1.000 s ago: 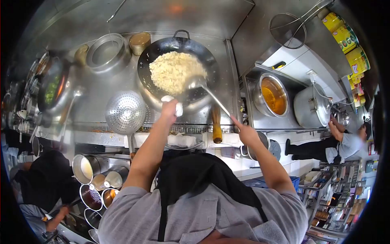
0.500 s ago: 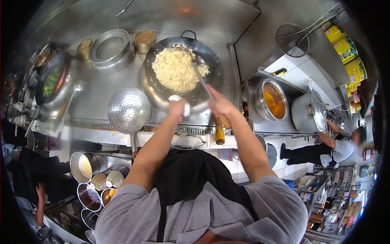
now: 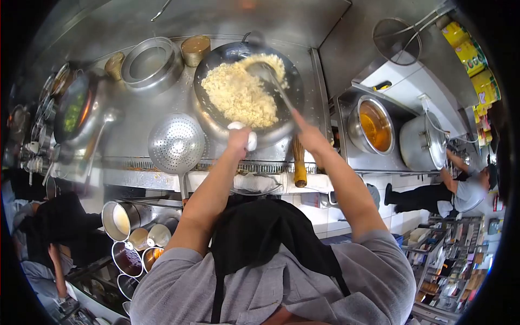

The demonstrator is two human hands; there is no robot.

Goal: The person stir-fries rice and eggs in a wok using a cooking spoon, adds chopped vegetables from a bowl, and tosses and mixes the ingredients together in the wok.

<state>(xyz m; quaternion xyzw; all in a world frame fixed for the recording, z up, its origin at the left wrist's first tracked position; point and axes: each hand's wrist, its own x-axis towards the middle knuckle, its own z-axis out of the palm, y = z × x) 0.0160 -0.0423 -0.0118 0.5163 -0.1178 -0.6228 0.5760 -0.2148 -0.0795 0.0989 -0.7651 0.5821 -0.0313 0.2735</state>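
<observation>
A dark wok [image 3: 216, 111] holds a heap of pale yellow fried rice [image 3: 238, 95]. My left hand [image 3: 238, 142] is closed on a white cloth [image 3: 251, 140] at the wok's near rim. My right hand [image 3: 310, 138] grips the handle of a metal ladle [image 3: 281, 93], whose bowl is in the rice at the wok's right side. A perforated skimmer [image 3: 176, 143] lies left of my left hand. Below my right hand a bamboo brush [image 3: 299, 172] with a yellow handle rests at the stove's edge.
A steel pot [image 3: 149, 62] and a tin [image 3: 195, 50] stand behind left. At right are a bowl of orange liquid [image 3: 375, 127] and a lidded pot [image 3: 420, 142]. Co-workers stand at far right [image 3: 468, 192] and far left [image 3: 54, 222]. Seasoning containers [image 3: 127, 259] sit lower left.
The ladle first went to the back of the wok, then came back toward its right side with my right hand. The rice has spread to the back right. My left hand stays on the cloth.
</observation>
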